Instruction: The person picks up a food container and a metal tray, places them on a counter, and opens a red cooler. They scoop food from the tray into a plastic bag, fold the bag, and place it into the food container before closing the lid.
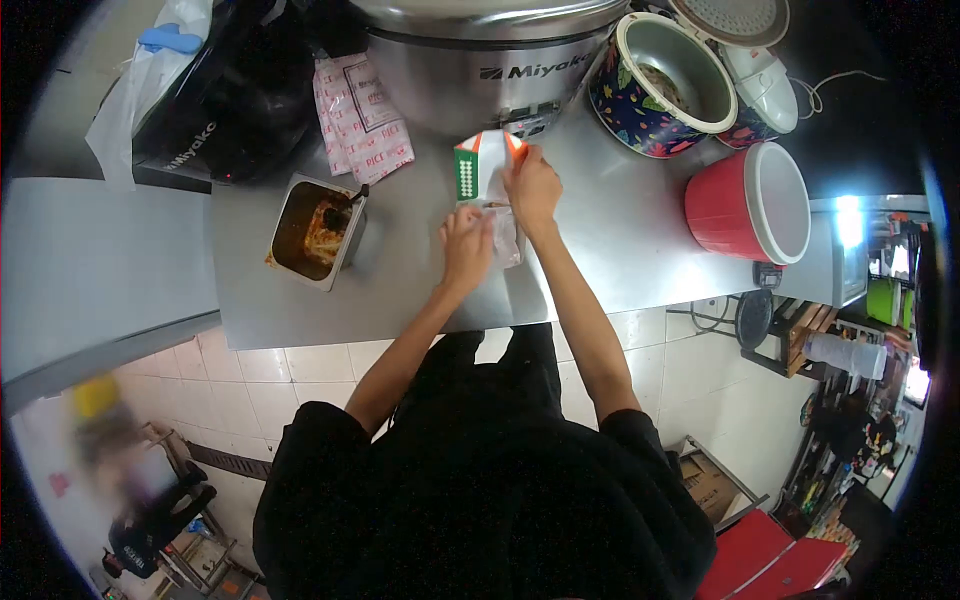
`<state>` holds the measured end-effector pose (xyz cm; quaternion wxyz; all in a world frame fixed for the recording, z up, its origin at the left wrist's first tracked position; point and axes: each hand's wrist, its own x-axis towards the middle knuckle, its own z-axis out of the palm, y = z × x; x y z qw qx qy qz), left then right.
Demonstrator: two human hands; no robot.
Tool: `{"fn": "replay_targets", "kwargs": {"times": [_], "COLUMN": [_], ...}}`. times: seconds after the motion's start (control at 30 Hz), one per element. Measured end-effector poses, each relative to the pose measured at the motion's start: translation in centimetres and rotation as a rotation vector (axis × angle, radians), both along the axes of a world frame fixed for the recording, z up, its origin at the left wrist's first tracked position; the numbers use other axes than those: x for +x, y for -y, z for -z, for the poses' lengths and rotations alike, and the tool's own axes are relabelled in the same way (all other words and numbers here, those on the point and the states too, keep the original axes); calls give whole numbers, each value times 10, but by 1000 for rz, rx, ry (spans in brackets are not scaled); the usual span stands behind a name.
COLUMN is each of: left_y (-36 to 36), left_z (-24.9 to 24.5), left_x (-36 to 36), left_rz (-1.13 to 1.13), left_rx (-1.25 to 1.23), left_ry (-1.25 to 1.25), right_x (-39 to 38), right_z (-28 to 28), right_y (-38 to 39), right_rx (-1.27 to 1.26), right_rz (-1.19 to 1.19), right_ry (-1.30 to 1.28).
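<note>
A white paper food box [491, 160] with orange and green printed sides lies on the steel table in front of me. My right hand [533, 188] is closed on its right side, fingers bent over the edge. Just below the box, my left hand [467, 247] has its fingers curled at a thin translucent plastic bag [507, 240]. The bag lies between my two hands, under the box's near end. Its contents, if any, are too indistinct to name.
A metal container [290, 235] with reddish-brown sauce and a dark-handled utensil stands left on the steel table [400, 300]. Behind are pink-printed paper packets [365, 120], a large Miyako cooker [450, 85], a floral pot [640, 100] and a red bucket [715, 205]. Another person [140, 480] is far left.
</note>
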<state>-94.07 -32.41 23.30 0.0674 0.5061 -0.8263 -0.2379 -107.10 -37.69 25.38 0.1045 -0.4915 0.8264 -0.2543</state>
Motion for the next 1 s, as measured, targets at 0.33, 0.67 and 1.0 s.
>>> {"fn": "replay_targets", "kwargs": {"times": [0.33,0.67,1.0], "left_y": [29,47,6], "left_z": [9,-20,45], "left_x": [1,1,37], "left_rz": [-754,-1084,-630], "left_rx": [1658,1282,821], "left_ry": [-2247,-1765,-1049], "right_x": [9,13,14], "right_z": [11,-10,58], "right_y": [-81,-33,-108], "right_rx": [-299,-142,-244], "right_rz": [75,639,67], "right_ry": [346,1803,1548]}}
